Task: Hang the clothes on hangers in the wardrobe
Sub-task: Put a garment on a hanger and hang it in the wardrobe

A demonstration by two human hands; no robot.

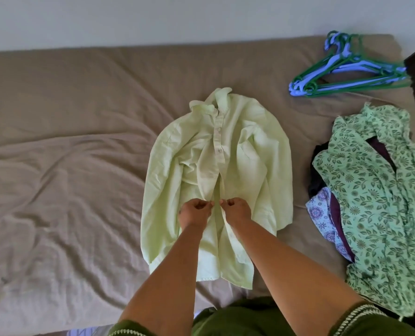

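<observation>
Meanwhile the pale green shirt (pixel 216 170) is pinched at its placket by both hands (pixel 195 212) (pixel 235 210), hangers (pixel 347 69) untouched, nothing hung.

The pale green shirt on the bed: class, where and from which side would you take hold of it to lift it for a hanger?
Probably at the two shoulders, just either side of the collar, reaching in from the far end. The pale green shirt lies front up with its collar away from the person, so lifting there lets it hang straight. Both hands now pinch the front placket midway down.
</observation>
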